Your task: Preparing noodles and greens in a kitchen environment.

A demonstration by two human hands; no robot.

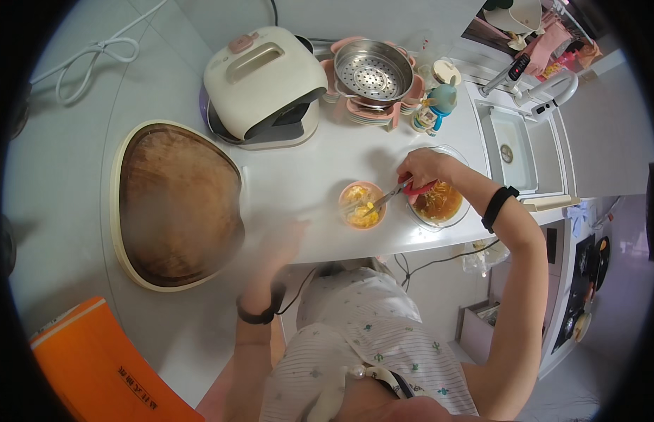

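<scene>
My right hand (424,168) grips red-handled scissors (393,195), their blades pointing down into a small pink bowl (384,194) that holds yellow and whitish food, perhaps egg. Beside it, partly under my right hand and wrist, a clear glass bowl (438,228) contains orange-brown liquid with pale strands. My left hand (287,240) hovers near the counter's front edge, left of the pink bowl. A hazy blur covers it, so its fingers are hard to make out.
A wooden cutting board (182,205) with a cream rim lies at left, an orange packet (105,364) below it. Behind are a cream countertop appliance (263,84), a steel steamer basket (373,71) over pink dishes and a blue-handled cup (426,118). A sink (548,153) is at right.
</scene>
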